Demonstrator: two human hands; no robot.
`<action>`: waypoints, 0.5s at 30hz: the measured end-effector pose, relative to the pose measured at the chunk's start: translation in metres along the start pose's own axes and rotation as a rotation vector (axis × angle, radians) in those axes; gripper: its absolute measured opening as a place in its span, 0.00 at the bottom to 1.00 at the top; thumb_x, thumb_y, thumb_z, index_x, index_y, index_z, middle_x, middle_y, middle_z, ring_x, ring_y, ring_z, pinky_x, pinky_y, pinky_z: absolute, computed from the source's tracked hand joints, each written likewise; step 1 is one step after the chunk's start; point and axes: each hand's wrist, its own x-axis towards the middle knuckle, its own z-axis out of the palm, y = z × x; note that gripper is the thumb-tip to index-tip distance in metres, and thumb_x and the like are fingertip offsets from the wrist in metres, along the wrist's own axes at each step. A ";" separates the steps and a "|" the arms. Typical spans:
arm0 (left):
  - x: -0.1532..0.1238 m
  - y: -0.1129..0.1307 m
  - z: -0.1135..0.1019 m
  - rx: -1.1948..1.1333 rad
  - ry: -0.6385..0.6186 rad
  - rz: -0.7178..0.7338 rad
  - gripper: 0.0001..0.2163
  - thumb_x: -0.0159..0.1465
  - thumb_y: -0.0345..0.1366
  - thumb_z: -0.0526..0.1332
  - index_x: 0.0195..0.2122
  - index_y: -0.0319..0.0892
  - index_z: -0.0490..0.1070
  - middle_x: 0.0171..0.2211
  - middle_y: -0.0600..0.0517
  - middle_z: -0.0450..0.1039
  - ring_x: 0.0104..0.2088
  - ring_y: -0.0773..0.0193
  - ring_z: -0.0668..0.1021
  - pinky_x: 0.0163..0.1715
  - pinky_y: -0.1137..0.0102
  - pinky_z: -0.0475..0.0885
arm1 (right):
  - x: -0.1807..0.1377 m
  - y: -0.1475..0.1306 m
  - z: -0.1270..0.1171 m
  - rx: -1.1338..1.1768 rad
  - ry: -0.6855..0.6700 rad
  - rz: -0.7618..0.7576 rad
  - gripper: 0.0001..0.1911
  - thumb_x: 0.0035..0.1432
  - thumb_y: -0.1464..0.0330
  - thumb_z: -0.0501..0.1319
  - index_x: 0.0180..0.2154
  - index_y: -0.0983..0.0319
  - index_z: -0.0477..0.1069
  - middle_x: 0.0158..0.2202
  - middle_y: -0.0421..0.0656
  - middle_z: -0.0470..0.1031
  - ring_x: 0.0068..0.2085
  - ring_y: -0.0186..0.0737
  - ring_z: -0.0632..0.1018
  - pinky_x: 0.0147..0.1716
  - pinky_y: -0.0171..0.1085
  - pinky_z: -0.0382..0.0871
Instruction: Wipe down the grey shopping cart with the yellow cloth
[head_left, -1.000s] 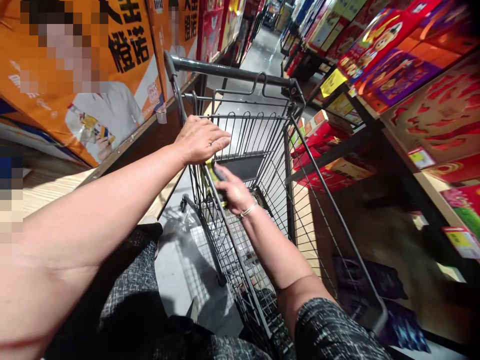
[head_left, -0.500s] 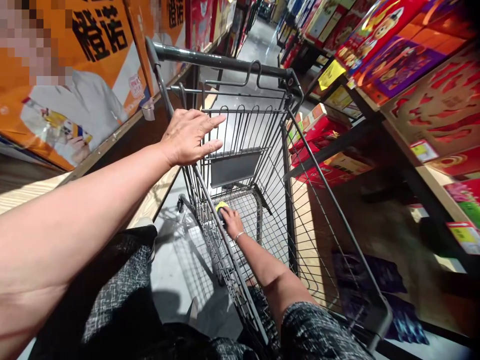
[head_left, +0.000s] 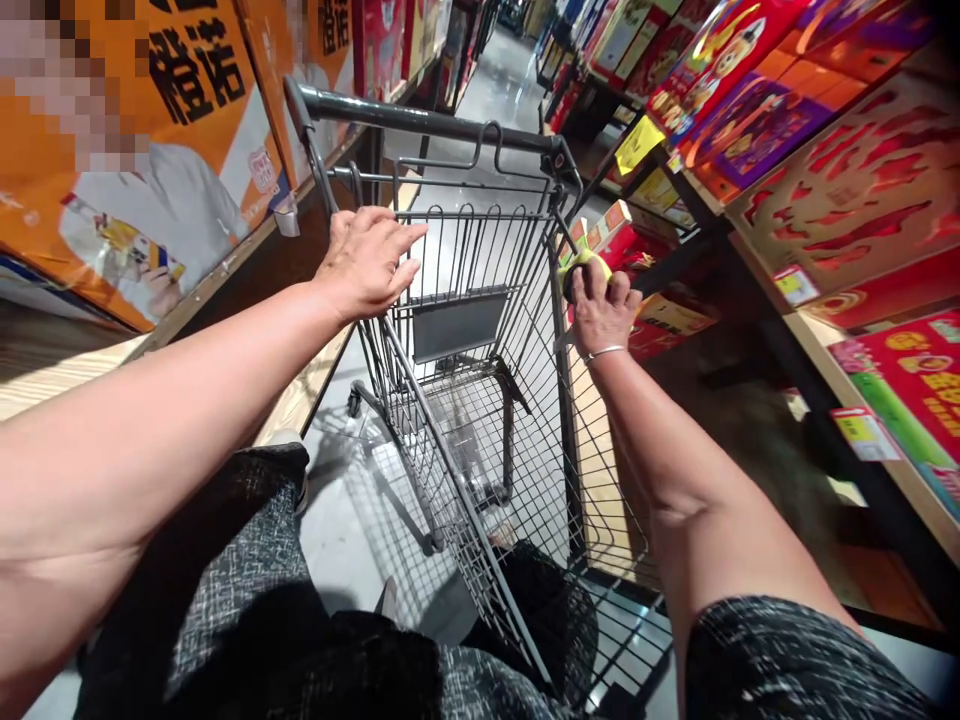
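Note:
A grey wire shopping cart (head_left: 480, 325) stands in front of me. My left hand (head_left: 369, 262) lies over its left top edge near the handle bar (head_left: 442, 122), fingers stretched out and somewhat apart, holding nothing visible. My right hand (head_left: 606, 318), with a thin bracelet on the wrist, is at the cart's right top rail. Its fingers are closed on a yellow-green and black cloth-like thing (head_left: 594, 262), pressed at the rail. Fingers cover part of that thing, so its exact kind is unclear. Only bare wire mesh shows on the basket floor (head_left: 480, 430).
Large orange printed panels (head_left: 225, 190) border the left side above a wooden ledge. Shelves with red and purple boxed goods (head_left: 757, 125) and price tags (head_left: 862, 432) rise close on the right. A tiled aisle (head_left: 499, 80) runs ahead.
My right hand has moved up and right, from low inside the basket by the left side to the right rail, carrying the yellow-green thing. My left hand stays near the handle.

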 end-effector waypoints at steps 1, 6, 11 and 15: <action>-0.004 0.008 -0.004 0.015 0.000 0.010 0.31 0.68 0.59 0.40 0.64 0.50 0.61 0.57 0.51 0.69 0.62 0.45 0.59 0.59 0.45 0.48 | -0.005 -0.001 0.003 0.012 -0.032 -0.017 0.27 0.72 0.73 0.36 0.69 0.65 0.50 0.70 0.58 0.41 0.64 0.57 0.47 0.52 0.58 0.49; -0.028 0.047 -0.004 0.008 -0.125 0.197 0.32 0.68 0.60 0.42 0.63 0.46 0.63 0.58 0.47 0.68 0.63 0.47 0.60 0.61 0.48 0.49 | -0.083 -0.038 0.068 0.230 -0.403 -0.052 0.26 0.68 0.76 0.43 0.64 0.64 0.61 0.70 0.55 0.47 0.64 0.54 0.50 0.58 0.58 0.46; -0.038 0.050 0.015 0.000 -0.209 0.229 0.34 0.67 0.63 0.38 0.58 0.46 0.70 0.52 0.48 0.75 0.58 0.49 0.67 0.60 0.51 0.53 | -0.166 -0.087 0.133 0.392 -0.648 0.134 0.30 0.62 0.79 0.50 0.65 0.62 0.59 0.66 0.57 0.55 0.56 0.51 0.63 0.53 0.51 0.61; -0.035 0.048 0.018 0.068 -0.146 0.210 0.33 0.68 0.62 0.38 0.56 0.50 0.72 0.50 0.50 0.76 0.57 0.51 0.69 0.59 0.51 0.54 | -0.194 -0.130 0.141 0.584 -0.707 0.128 0.40 0.55 0.82 0.52 0.68 0.60 0.52 0.70 0.52 0.48 0.56 0.50 0.63 0.54 0.47 0.62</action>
